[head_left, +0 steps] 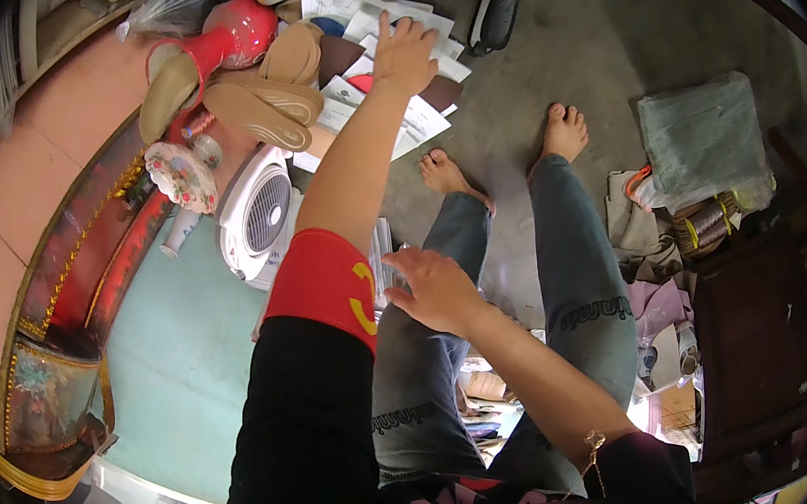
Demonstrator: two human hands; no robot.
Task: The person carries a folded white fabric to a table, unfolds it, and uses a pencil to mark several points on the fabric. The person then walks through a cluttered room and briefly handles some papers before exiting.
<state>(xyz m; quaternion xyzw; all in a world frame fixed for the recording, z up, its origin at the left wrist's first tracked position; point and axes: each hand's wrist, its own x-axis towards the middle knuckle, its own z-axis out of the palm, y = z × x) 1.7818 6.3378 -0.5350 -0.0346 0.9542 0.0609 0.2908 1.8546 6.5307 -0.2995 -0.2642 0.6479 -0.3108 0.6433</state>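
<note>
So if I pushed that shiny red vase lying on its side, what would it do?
The shiny red vase would probably roll, since its body looks round. It might feel slippery, because its surface shows bright reflections. The flat tan insole at its flared mouth would probably shift too.

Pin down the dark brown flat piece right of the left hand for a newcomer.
Top centre, beside the smooth grey floor, find the loose white papers. The dark brown flat piece lies at their right side, just below and right of the bare left hand. Its dark colour stands out against the paper; a similar brown piece lies left of the hand.
</note>
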